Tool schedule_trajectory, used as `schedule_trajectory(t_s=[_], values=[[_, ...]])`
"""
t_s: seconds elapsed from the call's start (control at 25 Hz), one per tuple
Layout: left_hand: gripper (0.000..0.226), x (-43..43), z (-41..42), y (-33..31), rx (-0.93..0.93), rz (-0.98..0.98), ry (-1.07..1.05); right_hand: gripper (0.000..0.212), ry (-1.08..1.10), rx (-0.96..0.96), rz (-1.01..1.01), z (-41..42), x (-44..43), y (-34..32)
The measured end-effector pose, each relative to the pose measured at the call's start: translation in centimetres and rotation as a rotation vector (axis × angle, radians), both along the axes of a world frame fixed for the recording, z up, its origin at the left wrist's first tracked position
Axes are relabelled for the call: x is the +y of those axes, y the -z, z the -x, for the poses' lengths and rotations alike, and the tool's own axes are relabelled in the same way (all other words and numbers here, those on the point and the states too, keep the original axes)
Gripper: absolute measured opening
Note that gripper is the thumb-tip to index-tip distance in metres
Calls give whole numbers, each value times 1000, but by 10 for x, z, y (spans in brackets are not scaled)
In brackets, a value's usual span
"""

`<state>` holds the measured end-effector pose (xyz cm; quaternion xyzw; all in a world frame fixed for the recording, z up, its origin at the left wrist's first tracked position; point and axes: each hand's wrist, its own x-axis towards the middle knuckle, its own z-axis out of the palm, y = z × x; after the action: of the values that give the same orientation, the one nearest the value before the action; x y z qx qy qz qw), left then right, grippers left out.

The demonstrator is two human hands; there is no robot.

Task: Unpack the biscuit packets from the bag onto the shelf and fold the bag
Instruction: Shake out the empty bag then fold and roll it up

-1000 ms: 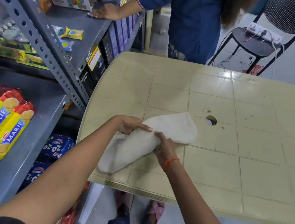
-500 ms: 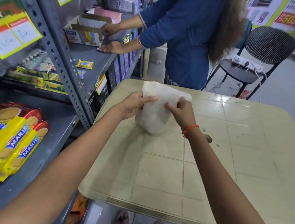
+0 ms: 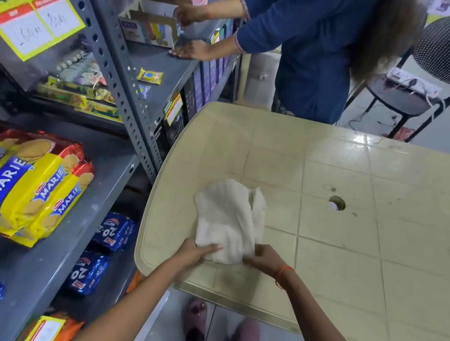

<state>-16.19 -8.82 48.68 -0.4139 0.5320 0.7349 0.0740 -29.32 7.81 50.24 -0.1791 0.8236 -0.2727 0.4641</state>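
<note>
The white cloth bag [image 3: 229, 222] is laid on the beige plastic table [image 3: 351, 242], close to its near-left corner, and is already doubled over into a rough oblong. Its long axis runs away from the person, from the near edge of the table toward the round hole [image 3: 337, 203] at the middle, with a slight lean to the left. The near end of the bag is held by both hands: the left hand [image 3: 194, 253] is closed on the near-left corner, thumb on top of the cloth, and the right hand [image 3: 264, 257] is pinched shut on the near-right corner, a red thread [image 3: 280, 275] being worn at that wrist. The far end of the bag lies free on the tabletop, straight ahead of both hands and about equally far from each, so the next fold is judged to be a matter of carrying the near end forward over the far one, or drawing the far end back. The Marie biscuit packets [image 3: 18, 184] are seen stacked on the grey metal shelf [image 3: 44, 270] to the left, well apart from the bag, so the unpacking is judged finished and only the folding is left. A second person in a blue top [image 3: 305, 38] is occupied at the far shelf.
</note>
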Motion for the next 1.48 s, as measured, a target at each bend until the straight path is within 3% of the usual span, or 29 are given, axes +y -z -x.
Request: schedule_trajectory(t_s=[0.08,0.16,0.24,0.32,0.44,0.6,0.72,0.84,1.04,1.16,1.32,1.4,1.48], values=[[44,-11,13,4,16,-19,-183,41,81,-8,-13,6,-10,-6],[42,-21,29,5,11,-4,-297,53,156,158,-18,8,-24,-9],[38,-27,43,4,13,-12,-327,52,247,305,95,7,-41,-13],[36,-27,53,-2,43,-19,-333,44,332,267,174,10,-57,-15],[32,-26,61,-11,100,45,-275,28,485,116,279,19,-67,-9],[37,-19,71,-19,156,73,-29,43,838,99,389,14,-49,3],[36,-13,78,-9,61,174,5,58,672,264,199,24,-47,10],[39,-16,78,0,-36,234,13,54,594,318,174,41,-62,9],[18,-19,74,2,-40,364,-53,41,727,68,177,52,-78,20],[16,-28,71,12,-79,430,-108,43,713,54,172,44,-83,19],[24,-28,69,21,-256,657,-68,47,289,610,-135,45,-79,30],[34,-17,66,16,-305,811,-60,53,197,775,-28,36,-80,32],[46,-2,59,16,-255,1123,84,58,-13,871,32,16,-75,41]])
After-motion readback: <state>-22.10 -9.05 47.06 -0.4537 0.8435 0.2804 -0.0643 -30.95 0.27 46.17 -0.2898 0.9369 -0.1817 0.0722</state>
